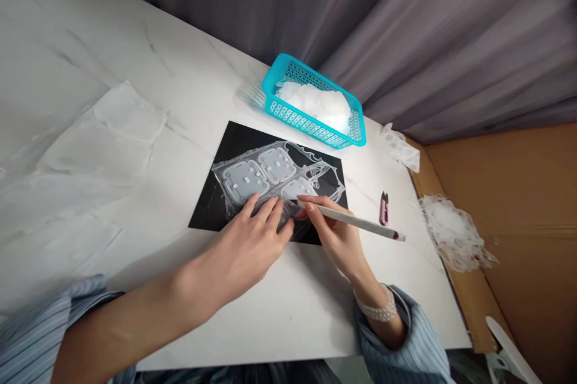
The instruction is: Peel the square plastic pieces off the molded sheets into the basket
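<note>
A translucent plastic sheet [265, 175] with rounded rectangular panels and small raised nubs lies on a black mat [220, 146]. Its right side is partly cut away into loose, stringy strips. Fingers spread, my left hand [255, 237] presses flat on the sheet's near edge and holds nothing. My right hand [336, 237] is closed like a pen grip around a long, slim, white-handled tool [360, 222]. The tool's dark tip meets the sheet beside my left fingertips; what kind of tip it is cannot be made out. Both hands cover the near part of the sheet.
Behind the mat stands a turquoise basket [311, 122] of white pieces. Pink thread snips [384, 210] lie to the right. Plastic scraps [453, 231] hang over the right edge near a cardboard box [509, 179]. More translucent sheets [103, 137] are stacked at left.
</note>
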Action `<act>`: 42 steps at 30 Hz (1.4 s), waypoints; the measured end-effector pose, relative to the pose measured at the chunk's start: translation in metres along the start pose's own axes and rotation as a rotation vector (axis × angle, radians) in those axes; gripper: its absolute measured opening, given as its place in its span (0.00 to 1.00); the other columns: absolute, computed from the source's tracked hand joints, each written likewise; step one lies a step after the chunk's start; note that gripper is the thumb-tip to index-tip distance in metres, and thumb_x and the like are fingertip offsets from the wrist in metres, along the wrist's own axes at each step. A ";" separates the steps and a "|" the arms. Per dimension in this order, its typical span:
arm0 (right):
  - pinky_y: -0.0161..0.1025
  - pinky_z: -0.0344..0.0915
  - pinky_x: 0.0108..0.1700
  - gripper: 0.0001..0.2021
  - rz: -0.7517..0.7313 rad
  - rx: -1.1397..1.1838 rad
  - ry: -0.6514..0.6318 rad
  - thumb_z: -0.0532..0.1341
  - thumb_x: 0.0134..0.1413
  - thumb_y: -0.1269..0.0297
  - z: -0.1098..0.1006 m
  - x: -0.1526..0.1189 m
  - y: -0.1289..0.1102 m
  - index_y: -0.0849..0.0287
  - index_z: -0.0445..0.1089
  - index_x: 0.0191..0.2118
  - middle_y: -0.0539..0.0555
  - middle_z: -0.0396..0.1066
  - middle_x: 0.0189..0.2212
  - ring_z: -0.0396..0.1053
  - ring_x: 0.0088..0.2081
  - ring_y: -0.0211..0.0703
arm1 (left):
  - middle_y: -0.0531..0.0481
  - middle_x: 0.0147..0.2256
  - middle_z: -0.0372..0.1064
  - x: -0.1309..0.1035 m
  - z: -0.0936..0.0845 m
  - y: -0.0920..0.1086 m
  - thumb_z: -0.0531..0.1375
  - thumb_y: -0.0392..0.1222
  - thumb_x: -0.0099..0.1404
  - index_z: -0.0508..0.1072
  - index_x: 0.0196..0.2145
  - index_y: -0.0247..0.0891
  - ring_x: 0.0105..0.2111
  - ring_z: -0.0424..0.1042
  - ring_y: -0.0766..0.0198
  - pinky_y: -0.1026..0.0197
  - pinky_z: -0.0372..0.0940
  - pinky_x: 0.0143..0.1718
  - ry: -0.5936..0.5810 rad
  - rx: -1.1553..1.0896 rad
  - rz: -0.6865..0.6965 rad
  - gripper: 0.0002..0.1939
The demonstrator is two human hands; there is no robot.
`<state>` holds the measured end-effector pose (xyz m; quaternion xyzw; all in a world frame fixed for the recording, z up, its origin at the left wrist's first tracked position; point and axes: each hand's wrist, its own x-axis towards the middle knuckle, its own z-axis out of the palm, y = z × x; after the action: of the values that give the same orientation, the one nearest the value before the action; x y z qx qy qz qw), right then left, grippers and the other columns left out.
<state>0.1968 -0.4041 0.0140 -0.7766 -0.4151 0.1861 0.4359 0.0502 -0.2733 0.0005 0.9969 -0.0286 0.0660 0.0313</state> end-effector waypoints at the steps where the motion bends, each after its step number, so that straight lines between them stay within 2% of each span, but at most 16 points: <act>1: 0.40 0.68 0.39 0.11 -0.025 -0.040 -0.009 0.57 0.66 0.60 0.001 -0.001 0.000 0.56 0.74 0.46 0.53 0.76 0.33 0.74 0.36 0.42 | 0.30 0.60 0.64 0.000 -0.001 -0.001 0.53 0.35 0.68 0.67 0.59 0.33 0.61 0.63 0.45 0.41 0.59 0.58 0.003 -0.003 0.004 0.23; 7: 0.39 0.67 0.37 0.10 -0.162 -0.192 -0.069 0.56 0.66 0.67 0.001 0.000 -0.005 0.59 0.74 0.45 0.54 0.76 0.34 0.72 0.34 0.40 | 0.30 0.60 0.64 0.002 -0.001 -0.006 0.52 0.37 0.68 0.66 0.58 0.33 0.61 0.61 0.45 0.42 0.59 0.57 -0.002 -0.023 0.026 0.22; 13: 0.37 0.68 0.39 0.09 -0.241 -0.250 -0.055 0.56 0.66 0.71 0.007 0.005 -0.009 0.60 0.73 0.44 0.54 0.75 0.35 0.72 0.35 0.39 | 0.29 0.59 0.64 0.002 -0.001 -0.006 0.52 0.37 0.68 0.67 0.56 0.33 0.61 0.61 0.44 0.42 0.58 0.56 -0.015 -0.018 0.023 0.20; 18: 0.39 0.69 0.41 0.09 -0.268 -0.311 -0.047 0.55 0.65 0.73 0.005 -0.011 -0.010 0.62 0.72 0.44 0.56 0.74 0.36 0.72 0.37 0.41 | 0.30 0.60 0.63 -0.002 -0.002 -0.004 0.53 0.37 0.67 0.69 0.54 0.36 0.62 0.61 0.45 0.42 0.58 0.56 -0.023 -0.038 0.010 0.18; 23: 0.39 0.70 0.44 0.11 -0.322 -0.340 -0.018 0.55 0.63 0.78 0.006 -0.025 -0.005 0.62 0.70 0.47 0.60 0.73 0.41 0.72 0.43 0.42 | 0.29 0.61 0.61 -0.001 -0.003 -0.005 0.55 0.36 0.66 0.68 0.56 0.34 0.62 0.61 0.44 0.42 0.58 0.57 -0.031 -0.029 0.022 0.21; 28: 0.41 0.71 0.46 0.13 -0.431 -0.406 -0.011 0.54 0.64 0.76 0.016 -0.014 0.000 0.57 0.69 0.50 0.58 0.73 0.41 0.73 0.44 0.42 | 0.32 0.60 0.64 0.001 -0.006 -0.009 0.52 0.34 0.67 0.70 0.52 0.34 0.61 0.62 0.46 0.44 0.58 0.57 -0.042 -0.050 0.038 0.17; 33: 0.43 0.72 0.46 0.15 -0.392 -0.440 -0.001 0.53 0.66 0.73 0.017 -0.012 0.003 0.55 0.70 0.52 0.58 0.72 0.42 0.72 0.43 0.44 | 0.35 0.59 0.66 0.002 -0.003 -0.011 0.49 0.34 0.71 0.69 0.55 0.32 0.60 0.63 0.50 0.46 0.58 0.57 -0.022 -0.058 0.019 0.18; 37: 0.50 0.69 0.51 0.15 -0.456 -0.515 -0.015 0.53 0.65 0.73 0.016 -0.009 0.007 0.58 0.70 0.53 0.63 0.72 0.51 0.70 0.51 0.51 | 0.33 0.59 0.65 0.002 0.002 -0.009 0.50 0.39 0.72 0.70 0.55 0.28 0.60 0.62 0.48 0.45 0.58 0.57 -0.011 -0.027 0.005 0.19; 39: 0.54 0.67 0.53 0.15 -0.493 -0.570 -0.066 0.53 0.65 0.73 0.014 -0.007 0.009 0.60 0.69 0.54 0.64 0.71 0.54 0.67 0.57 0.55 | 0.32 0.60 0.64 0.002 0.002 -0.009 0.52 0.42 0.72 0.71 0.55 0.29 0.61 0.61 0.46 0.44 0.57 0.58 0.003 -0.022 -0.014 0.20; 42: 0.55 0.67 0.54 0.16 -0.507 -0.640 -0.156 0.52 0.67 0.72 0.012 -0.006 0.009 0.61 0.68 0.57 0.65 0.70 0.56 0.65 0.60 0.56 | 0.32 0.61 0.63 0.002 0.002 -0.008 0.53 0.43 0.72 0.73 0.54 0.30 0.62 0.61 0.43 0.41 0.56 0.60 -0.005 -0.025 -0.054 0.20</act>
<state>0.1896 -0.4053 -0.0009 -0.7296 -0.6620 -0.0075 0.1716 0.0528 -0.2656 -0.0013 0.9970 -0.0027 0.0622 0.0453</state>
